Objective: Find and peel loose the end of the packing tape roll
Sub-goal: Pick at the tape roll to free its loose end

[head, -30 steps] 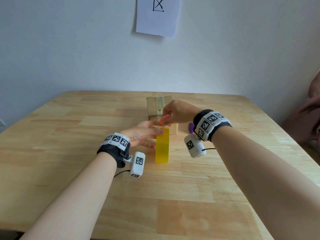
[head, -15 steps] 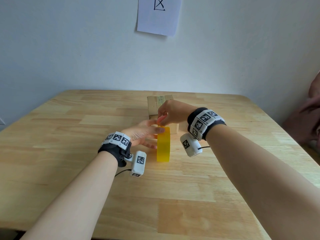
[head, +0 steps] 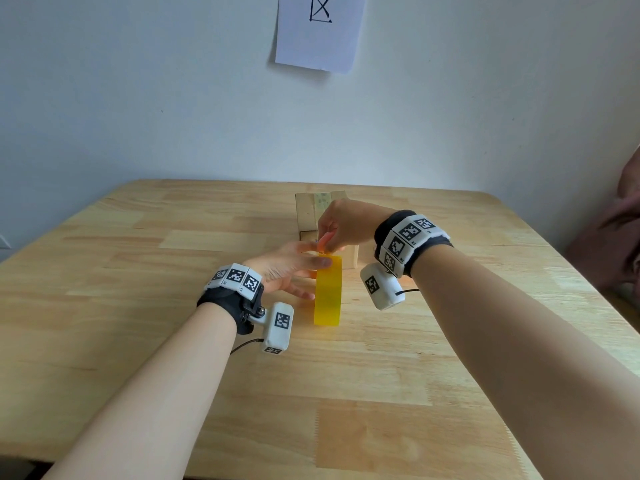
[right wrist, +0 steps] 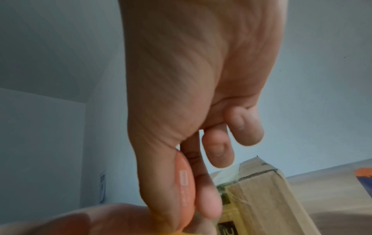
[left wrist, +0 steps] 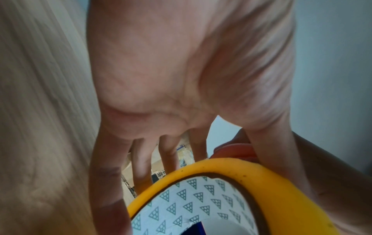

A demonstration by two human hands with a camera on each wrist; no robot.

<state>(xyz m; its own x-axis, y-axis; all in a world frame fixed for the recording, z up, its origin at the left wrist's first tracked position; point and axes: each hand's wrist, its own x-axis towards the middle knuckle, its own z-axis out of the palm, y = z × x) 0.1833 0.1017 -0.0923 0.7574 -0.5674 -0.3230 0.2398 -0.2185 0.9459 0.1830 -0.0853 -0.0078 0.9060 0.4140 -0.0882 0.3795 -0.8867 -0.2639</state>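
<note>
A yellow packing tape roll (head: 328, 294) stands on edge at the middle of the wooden table (head: 138, 271). My left hand (head: 291, 268) holds it from the left, thumb lying over the top rim and fingers down its far side. In the left wrist view the roll (left wrist: 221, 182) shows a white core printed with triangles. My right hand (head: 346, 226) hovers over the roll's top and pinches a small flat orange tool (head: 325, 241) between thumb and fingers. The tool (right wrist: 184, 190) points down at the rim. No loose tape end is visible.
A small taped cardboard box (head: 311, 209) sits just behind the roll, close to my right hand. A sheet of paper (head: 320, 29) hangs on the wall. An orange and blue object (right wrist: 364, 176) lies on the table at the right wrist view's edge.
My right hand has shifted slightly left and closer over the top of the roll, still pinching the orange tool. The left hand and the roll have stayed put.
</note>
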